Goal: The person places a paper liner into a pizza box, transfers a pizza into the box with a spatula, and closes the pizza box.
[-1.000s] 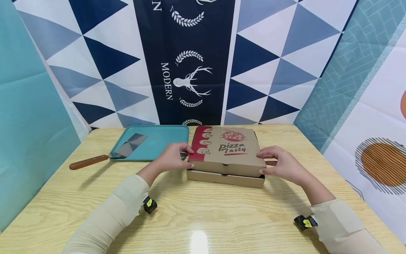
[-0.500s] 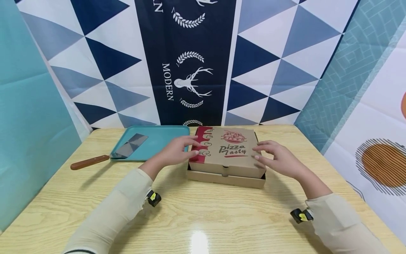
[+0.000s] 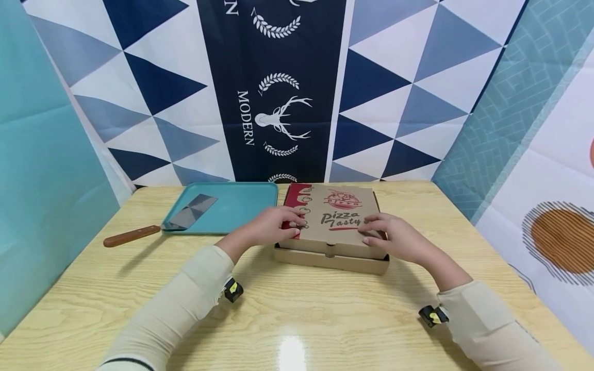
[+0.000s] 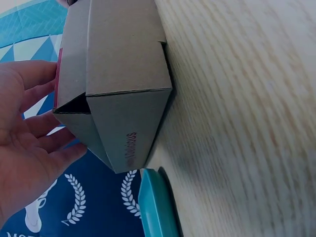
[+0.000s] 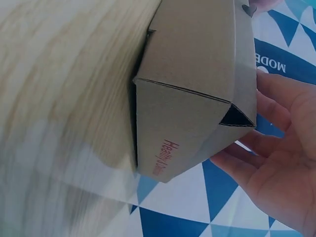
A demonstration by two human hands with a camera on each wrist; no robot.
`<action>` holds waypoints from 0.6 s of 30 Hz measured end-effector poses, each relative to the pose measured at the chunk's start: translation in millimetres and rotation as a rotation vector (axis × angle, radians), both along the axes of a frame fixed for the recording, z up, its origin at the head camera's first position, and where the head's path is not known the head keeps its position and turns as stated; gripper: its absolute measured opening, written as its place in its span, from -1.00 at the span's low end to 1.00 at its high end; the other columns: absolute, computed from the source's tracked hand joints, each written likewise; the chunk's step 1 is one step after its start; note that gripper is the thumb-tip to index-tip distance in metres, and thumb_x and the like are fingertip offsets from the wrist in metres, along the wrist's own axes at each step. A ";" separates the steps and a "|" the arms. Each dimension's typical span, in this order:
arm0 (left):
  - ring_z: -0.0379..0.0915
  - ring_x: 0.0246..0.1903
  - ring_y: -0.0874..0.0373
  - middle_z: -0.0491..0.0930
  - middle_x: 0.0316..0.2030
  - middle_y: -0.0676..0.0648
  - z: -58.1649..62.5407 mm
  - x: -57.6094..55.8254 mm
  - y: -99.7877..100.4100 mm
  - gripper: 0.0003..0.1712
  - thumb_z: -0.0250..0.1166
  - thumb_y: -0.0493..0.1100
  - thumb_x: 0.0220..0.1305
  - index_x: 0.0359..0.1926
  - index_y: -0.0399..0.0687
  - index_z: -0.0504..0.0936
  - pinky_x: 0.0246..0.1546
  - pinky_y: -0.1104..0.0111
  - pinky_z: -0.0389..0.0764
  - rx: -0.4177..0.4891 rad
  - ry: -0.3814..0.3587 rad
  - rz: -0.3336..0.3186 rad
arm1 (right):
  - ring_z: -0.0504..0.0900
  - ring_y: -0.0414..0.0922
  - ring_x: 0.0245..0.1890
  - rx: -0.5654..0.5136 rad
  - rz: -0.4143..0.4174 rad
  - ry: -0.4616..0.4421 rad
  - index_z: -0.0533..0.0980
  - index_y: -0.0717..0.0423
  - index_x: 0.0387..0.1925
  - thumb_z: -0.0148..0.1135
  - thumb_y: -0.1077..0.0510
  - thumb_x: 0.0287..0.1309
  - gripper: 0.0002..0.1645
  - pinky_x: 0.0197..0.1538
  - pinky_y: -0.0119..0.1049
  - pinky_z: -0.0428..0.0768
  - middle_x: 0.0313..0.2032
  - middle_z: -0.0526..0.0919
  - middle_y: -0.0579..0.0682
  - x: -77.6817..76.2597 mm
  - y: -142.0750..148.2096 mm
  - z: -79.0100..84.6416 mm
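A brown cardboard pizza box [image 3: 345, 193] with a red side strip and "Pizza Tasty" print rests on the table. Its lid is down, the front flap standing just behind the lower front wall [image 3: 325, 257]. My left hand [image 3: 274, 225] lies over the lid's left front area, fingers slightly bent on the top. Over the right front part my right hand [image 3: 394, 236] touches the lid with loosely bent fingers. Both wrist views show a small triangular gap at the box's front corners; neither hand [image 4: 34, 133] curls round the cardboard.
A teal tray [image 3: 246, 198] stands left of the box, near the back. A pizza server [image 3: 192, 211] lies over its left rim, its wooden handle [image 3: 132, 236] jutting out above the table [image 3: 260, 319]. Patterned cloth [image 3: 278, 77] hangs behind.
My hands have let go of the box's front side corners, risen, and come inward onto the lid top. The box, tray and pizza server stay put.
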State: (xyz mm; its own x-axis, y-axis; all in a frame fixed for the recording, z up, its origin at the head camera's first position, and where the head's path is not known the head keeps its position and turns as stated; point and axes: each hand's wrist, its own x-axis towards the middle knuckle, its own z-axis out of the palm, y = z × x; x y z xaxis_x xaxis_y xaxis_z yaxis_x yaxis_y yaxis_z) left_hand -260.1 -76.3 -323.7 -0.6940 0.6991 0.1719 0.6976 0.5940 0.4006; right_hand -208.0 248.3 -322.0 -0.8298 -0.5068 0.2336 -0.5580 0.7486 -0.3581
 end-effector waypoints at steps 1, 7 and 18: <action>0.34 0.27 -0.04 0.48 0.23 -0.14 -0.3 0.1 0.2 -0.69 0.27 -0.18 0.32 0.07 -0.10 0.68 0.30 0.10 0.29 -0.005 0.004 -0.001 | 0.56 0.15 -0.04 0.000 0.005 -0.001 0.64 0.19 0.01 0.30 0.16 0.25 -0.68 -0.16 -0.03 0.52 0.10 0.51 0.30 -0.1 0.1 -0.3; 0.35 0.26 -0.03 0.50 0.21 -0.16 -3.5 1.4 0.8 -0.72 0.27 -0.19 0.32 0.02 -0.10 0.70 0.30 0.10 0.29 -0.029 0.007 -0.013 | 0.57 0.13 -0.07 -0.003 0.020 0.002 0.65 0.21 -0.02 0.33 0.20 0.20 -0.69 -0.16 -0.04 0.53 0.06 0.54 0.30 -0.4 0.7 -4.7; 0.38 0.23 -0.02 0.54 0.16 -0.16 -5.9 2.9 2.0 -0.78 0.29 -0.20 0.30 -0.06 -0.11 0.72 0.30 0.09 0.29 -0.039 0.020 -0.028 | 0.55 0.22 0.00 0.000 0.026 0.023 0.66 0.22 -0.08 0.33 0.21 0.19 -0.73 -0.02 0.11 0.53 0.03 0.55 0.30 -0.6 -0.2 -9.7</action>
